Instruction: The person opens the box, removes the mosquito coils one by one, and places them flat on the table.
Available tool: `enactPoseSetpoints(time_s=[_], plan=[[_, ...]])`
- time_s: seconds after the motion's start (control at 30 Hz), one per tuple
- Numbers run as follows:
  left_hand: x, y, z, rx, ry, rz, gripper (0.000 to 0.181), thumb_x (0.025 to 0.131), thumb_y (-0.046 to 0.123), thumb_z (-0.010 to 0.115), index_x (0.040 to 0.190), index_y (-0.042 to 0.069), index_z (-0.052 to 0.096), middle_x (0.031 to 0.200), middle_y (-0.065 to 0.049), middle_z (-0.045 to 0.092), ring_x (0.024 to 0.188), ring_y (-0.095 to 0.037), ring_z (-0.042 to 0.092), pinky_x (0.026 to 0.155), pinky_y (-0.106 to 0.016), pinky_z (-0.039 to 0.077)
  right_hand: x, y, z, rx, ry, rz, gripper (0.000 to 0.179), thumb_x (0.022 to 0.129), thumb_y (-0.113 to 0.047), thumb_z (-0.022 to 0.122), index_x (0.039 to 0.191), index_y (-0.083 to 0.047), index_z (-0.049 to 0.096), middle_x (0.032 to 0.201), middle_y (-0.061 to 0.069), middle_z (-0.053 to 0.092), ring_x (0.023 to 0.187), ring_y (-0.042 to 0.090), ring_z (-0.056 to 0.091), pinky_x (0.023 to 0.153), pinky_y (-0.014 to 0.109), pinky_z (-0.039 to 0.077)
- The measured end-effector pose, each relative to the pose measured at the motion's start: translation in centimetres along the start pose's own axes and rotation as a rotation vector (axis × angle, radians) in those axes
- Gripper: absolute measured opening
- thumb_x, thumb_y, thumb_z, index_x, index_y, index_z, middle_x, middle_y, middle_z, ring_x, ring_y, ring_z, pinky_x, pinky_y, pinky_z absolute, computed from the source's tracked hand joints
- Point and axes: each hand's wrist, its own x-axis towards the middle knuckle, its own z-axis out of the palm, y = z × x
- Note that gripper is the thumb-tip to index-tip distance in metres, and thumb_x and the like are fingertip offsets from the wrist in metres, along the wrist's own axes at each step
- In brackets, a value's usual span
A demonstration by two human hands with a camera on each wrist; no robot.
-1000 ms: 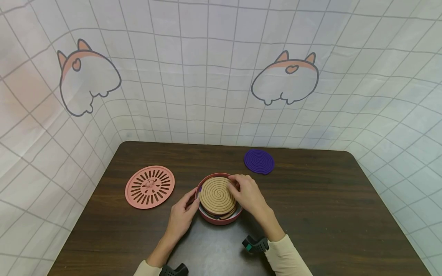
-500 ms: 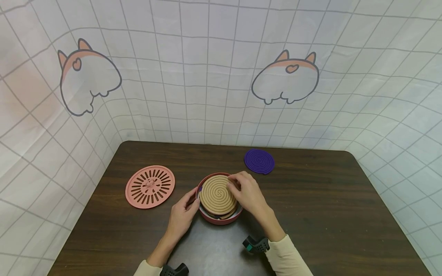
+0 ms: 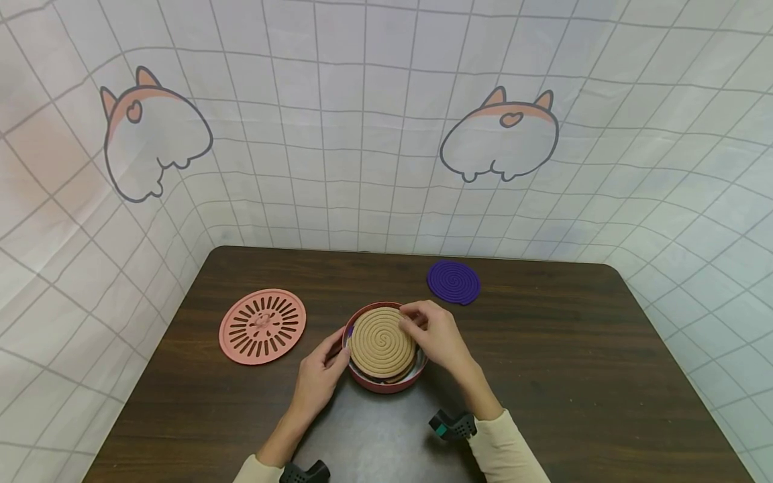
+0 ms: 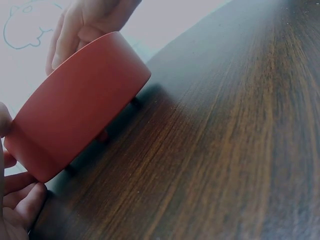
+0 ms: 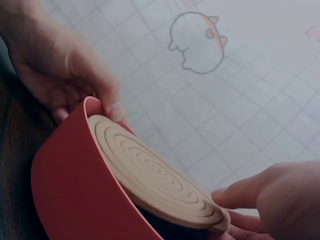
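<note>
Sleeves (image 3: 507, 446) and wrist cameras (image 3: 453, 425) are lying nearest, above the near part of the counter (image 3: 574, 349). Beyond them, the left hand (image 3: 320, 369) is holding the red bowl (image 3: 386, 388) by its left wall, thumb hooking over the rim, fingers curling along the outside. The right hand (image 3: 437, 335) is pinching the right edge of the tan coaster (image 3: 382, 342), thumb on top and fingers just below, so the gap between them is nearly closed. From these fingers the coaster is extending leftward over the bowl; being round, it is showing no long axis. The right hand is sitting nearer to it, while the left thumb tip is resting just beside its left edge, and whether the two are touching I cannot tell.

The bowl is standing on small feet about midway between the counter's left and right edges. Inside, under the tan coaster, a dark piece (image 5: 170, 227) is showing; how many layers are lying there is hidden. Farther off, a pink slotted disc (image 3: 262, 327) is lying flat toward the left edge. Farthest on the counter, a purple coaster (image 3: 453, 282) is lying near the far edge, right of the bowl.
</note>
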Motion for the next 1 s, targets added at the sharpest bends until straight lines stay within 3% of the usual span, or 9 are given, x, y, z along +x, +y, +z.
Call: enactPoseSetpoints(time_s=[0.23, 0.5, 0.7, 1.0], plan=[[0.0, -0.2, 0.0, 0.016, 0.001, 0.004, 0.040, 0.100, 0.026, 0.062, 0.139, 0.019, 0.060, 0.135, -0.003, 0.066, 0.121, -0.016, 0.065, 0.098, -0.030, 0.054, 0.1, 0.1, -0.1, 0.051, -0.068, 0.043, 0.021, 0.092, -0.013, 0.073, 0.112, -0.010, 0.073, 0.098, 0.005, 0.074, 0.077, 0.010, 0.063, 0.066, 0.020, 0.051], [0.0, -0.2, 0.0, 0.035, 0.000, 0.009, 0.040, 0.101, 0.028, 0.061, 0.140, 0.020, 0.059, 0.136, -0.003, 0.065, 0.123, -0.016, 0.064, 0.099, -0.032, 0.054, 0.1, 0.0, -0.5, 0.089, -0.158, 0.037, 0.016, 0.093, -0.017, 0.071, 0.108, -0.013, 0.076, 0.092, 0.001, 0.074, 0.070, 0.010, 0.056, 0.061, 0.020, 0.045], [0.0, -0.1, -0.1, 0.044, 0.000, 0.006, 0.040, 0.101, 0.028, 0.060, 0.140, 0.021, 0.059, 0.135, -0.001, 0.065, 0.123, -0.014, 0.063, 0.099, -0.027, 0.053, 0.1, 0.3, -0.9, 0.107, -0.233, 0.010, 0.019, 0.094, -0.018, 0.070, 0.112, -0.013, 0.075, 0.098, 0.003, 0.074, 0.074, 0.013, 0.059, 0.063, 0.020, 0.048], [-0.1, -0.1, -0.1, 0.045, 0.003, 0.006, 0.041, 0.101, 0.031, 0.061, 0.140, 0.020, 0.059, 0.136, -0.002, 0.065, 0.124, -0.014, 0.063, 0.101, -0.036, 0.053, 0.1, 0.8, -1.2, 0.117, -0.297, 0.009, 0.020, 0.095, -0.018, 0.068, 0.114, -0.013, 0.075, 0.104, 0.005, 0.074, 0.077, 0.013, 0.060, 0.066, 0.020, 0.050]])
